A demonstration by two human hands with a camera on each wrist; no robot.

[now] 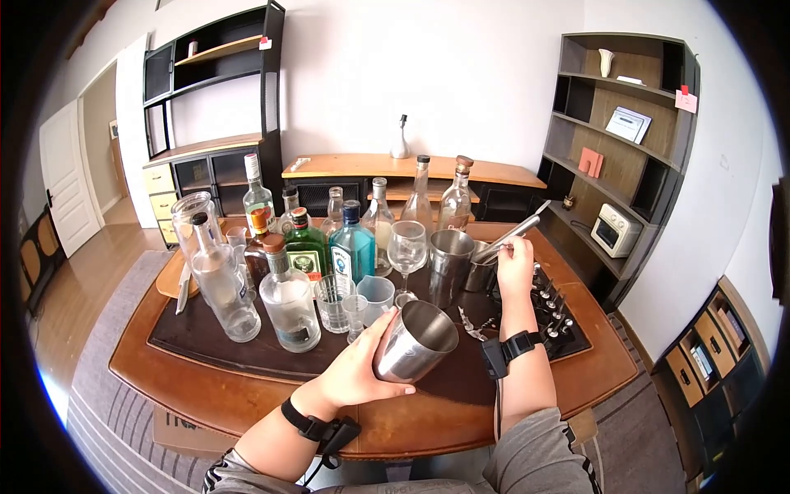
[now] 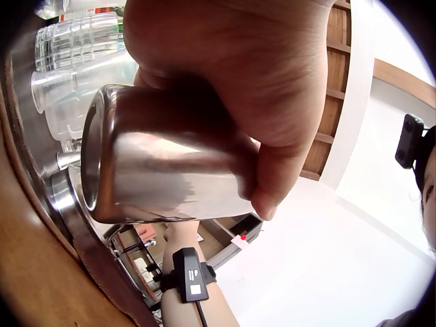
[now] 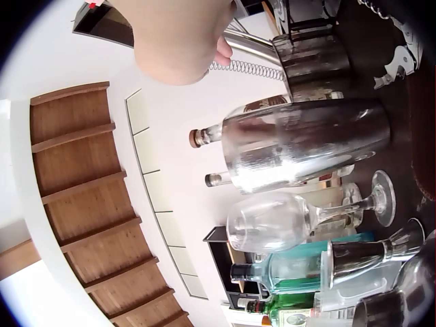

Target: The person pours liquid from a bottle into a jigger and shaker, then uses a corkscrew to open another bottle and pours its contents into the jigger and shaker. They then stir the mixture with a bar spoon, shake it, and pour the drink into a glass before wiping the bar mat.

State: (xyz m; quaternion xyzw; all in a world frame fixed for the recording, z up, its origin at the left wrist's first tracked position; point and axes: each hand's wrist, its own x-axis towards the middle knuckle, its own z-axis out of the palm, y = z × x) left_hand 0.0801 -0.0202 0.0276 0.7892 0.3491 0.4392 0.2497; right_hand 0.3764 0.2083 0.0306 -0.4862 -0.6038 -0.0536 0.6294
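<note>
White wall (image 1: 428,90) behind; brown counter (image 1: 136,354) across the middle of the frame. Your left hand (image 1: 354,370) is curled round a metal cup (image 1: 418,342), tilted, mouth visible, at lower centre. Your right hand (image 1: 516,267), right of centre, has its fingers closed on metal tools (image 1: 512,234) at the smaller cup (image 1: 476,277). Tall metal tumbler (image 1: 449,267) stands between wine glass (image 1: 407,247) and smaller cup. Blue bottle (image 1: 352,247): left of the glass.
</note>
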